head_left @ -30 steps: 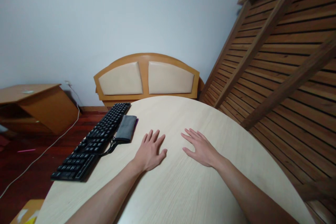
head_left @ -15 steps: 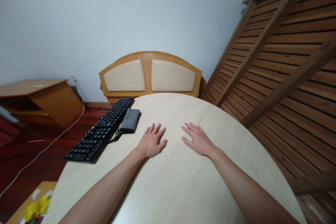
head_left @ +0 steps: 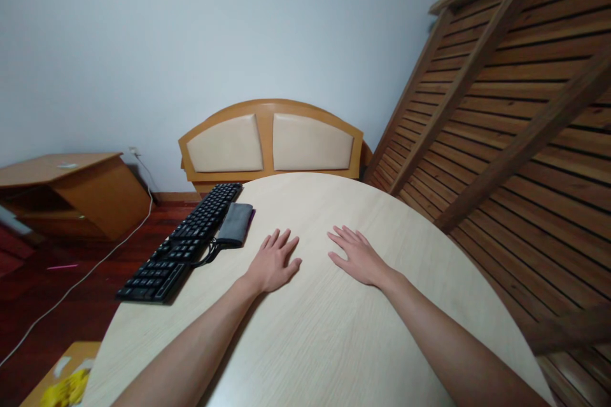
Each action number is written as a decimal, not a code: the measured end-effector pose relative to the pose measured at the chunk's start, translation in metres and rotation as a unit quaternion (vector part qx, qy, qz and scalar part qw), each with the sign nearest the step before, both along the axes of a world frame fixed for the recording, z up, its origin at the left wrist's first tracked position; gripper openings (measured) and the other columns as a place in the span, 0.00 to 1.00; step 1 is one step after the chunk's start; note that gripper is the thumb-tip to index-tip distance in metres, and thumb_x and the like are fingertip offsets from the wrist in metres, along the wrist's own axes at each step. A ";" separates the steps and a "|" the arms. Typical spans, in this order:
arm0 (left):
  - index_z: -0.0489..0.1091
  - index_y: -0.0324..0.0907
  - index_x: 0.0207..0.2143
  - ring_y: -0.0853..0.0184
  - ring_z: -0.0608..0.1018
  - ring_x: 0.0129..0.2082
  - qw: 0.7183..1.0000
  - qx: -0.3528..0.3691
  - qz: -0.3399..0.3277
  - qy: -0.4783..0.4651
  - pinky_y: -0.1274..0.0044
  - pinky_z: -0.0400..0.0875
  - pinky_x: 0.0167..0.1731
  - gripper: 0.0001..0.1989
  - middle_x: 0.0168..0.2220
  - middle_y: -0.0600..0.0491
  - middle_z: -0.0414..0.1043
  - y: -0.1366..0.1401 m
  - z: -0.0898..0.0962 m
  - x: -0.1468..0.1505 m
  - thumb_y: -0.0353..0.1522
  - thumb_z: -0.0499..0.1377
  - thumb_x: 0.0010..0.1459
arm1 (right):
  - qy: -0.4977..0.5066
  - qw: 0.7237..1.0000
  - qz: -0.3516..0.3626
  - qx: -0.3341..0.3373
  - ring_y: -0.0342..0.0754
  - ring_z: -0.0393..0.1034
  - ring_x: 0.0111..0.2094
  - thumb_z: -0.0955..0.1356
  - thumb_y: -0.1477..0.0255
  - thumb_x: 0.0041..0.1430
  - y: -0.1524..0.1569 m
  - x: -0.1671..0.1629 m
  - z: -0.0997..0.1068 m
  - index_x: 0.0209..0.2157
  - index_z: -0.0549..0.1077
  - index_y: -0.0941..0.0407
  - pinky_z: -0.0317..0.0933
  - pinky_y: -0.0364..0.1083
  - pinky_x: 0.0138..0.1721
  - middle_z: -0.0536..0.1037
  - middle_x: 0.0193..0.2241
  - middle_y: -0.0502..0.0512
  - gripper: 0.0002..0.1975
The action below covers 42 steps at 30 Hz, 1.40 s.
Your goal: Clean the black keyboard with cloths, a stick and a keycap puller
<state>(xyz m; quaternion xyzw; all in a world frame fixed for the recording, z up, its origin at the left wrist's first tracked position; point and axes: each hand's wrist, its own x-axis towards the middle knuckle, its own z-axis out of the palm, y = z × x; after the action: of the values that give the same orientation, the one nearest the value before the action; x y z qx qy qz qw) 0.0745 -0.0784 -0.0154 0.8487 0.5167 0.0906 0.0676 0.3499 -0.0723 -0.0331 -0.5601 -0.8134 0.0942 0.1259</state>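
Note:
Both hands rest palm down on a round pale wood-grain table, fingers spread and nothing in them. My left hand lies left of the middle, nearest to a folded dark grey cloth item with a purple edge, but apart from it. To its right, across a short gap, is my right hand. A black keyboard lies slanted along the table's left edge, partly over the rim. Its dark cable is bunched between the keyboard and the grey item.
Behind the table stands a wooden headboard with cream panels. Slatted wooden frames lean at the right. On the left are a low wooden desk, a white cord and a pink stick on the floor. Something yellow sits low at left.
The view has tilted slightly, so the table and headboard appear a little lower. Both hands stay spread flat on the table.

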 end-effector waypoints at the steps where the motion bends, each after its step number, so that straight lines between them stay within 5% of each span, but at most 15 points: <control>1: 0.59 0.46 0.68 0.48 0.51 0.72 1.000 0.000 0.000 0.000 0.56 0.49 0.67 0.31 0.72 0.47 0.50 0.000 0.000 0.000 0.46 0.51 0.66 | 0.000 1.000 0.001 0.001 0.57 0.42 0.72 0.59 0.52 0.68 0.000 0.000 0.000 0.68 0.60 0.52 0.38 0.61 0.69 0.54 0.71 0.57 0.32; 10: 0.59 0.45 0.68 0.46 0.53 0.71 1.000 0.010 -0.002 0.004 0.56 0.52 0.66 0.31 0.71 0.45 0.52 0.001 -0.003 -0.002 0.46 0.51 0.66 | -0.002 1.000 0.001 0.007 0.57 0.43 0.71 0.59 0.52 0.68 0.002 0.001 -0.003 0.68 0.61 0.51 0.38 0.61 0.69 0.54 0.71 0.57 0.32; 17: 0.71 0.43 0.56 0.56 0.73 0.59 0.997 0.072 0.005 0.015 0.66 0.63 0.61 0.21 0.60 0.45 0.71 0.001 0.028 -0.012 0.41 0.53 0.66 | -0.001 1.000 0.000 0.015 0.57 0.44 0.71 0.59 0.52 0.67 0.002 0.002 -0.003 0.67 0.62 0.51 0.39 0.60 0.69 0.55 0.70 0.57 0.32; 23: 0.67 0.40 0.61 0.50 0.71 0.58 0.966 0.137 0.201 0.091 0.65 0.66 0.58 0.27 0.63 0.42 0.65 0.016 0.051 -0.086 0.43 0.54 0.64 | -0.005 1.000 0.002 0.017 0.58 0.45 0.71 0.59 0.52 0.68 0.003 0.001 -0.003 0.67 0.63 0.52 0.39 0.61 0.69 0.56 0.70 0.57 0.32; 30: 0.56 0.40 0.68 0.37 0.64 0.63 0.902 0.020 0.420 0.096 0.52 0.63 0.57 0.43 0.69 0.36 0.53 0.020 0.035 -0.176 0.54 0.54 0.57 | -0.012 1.000 0.005 0.018 0.59 0.44 0.71 0.59 0.52 0.68 0.005 0.002 -0.007 0.67 0.62 0.52 0.40 0.62 0.69 0.56 0.70 0.58 0.32; 42: 0.53 0.39 0.68 0.34 0.66 0.61 0.871 -0.060 0.487 0.007 0.51 0.63 0.55 0.57 0.62 0.30 0.61 0.022 0.034 -0.200 0.64 0.56 0.43 | -0.009 1.000 0.002 0.015 0.58 0.44 0.71 0.59 0.52 0.68 0.003 0.002 -0.004 0.67 0.62 0.52 0.39 0.61 0.69 0.56 0.70 0.58 0.32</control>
<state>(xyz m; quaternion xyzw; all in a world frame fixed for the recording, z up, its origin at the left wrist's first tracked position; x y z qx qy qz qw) -0.1259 -0.0563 0.0189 0.4846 0.8693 0.0746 0.0623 0.3522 -0.0694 -0.0370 -0.5574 -0.8169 0.0774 0.1263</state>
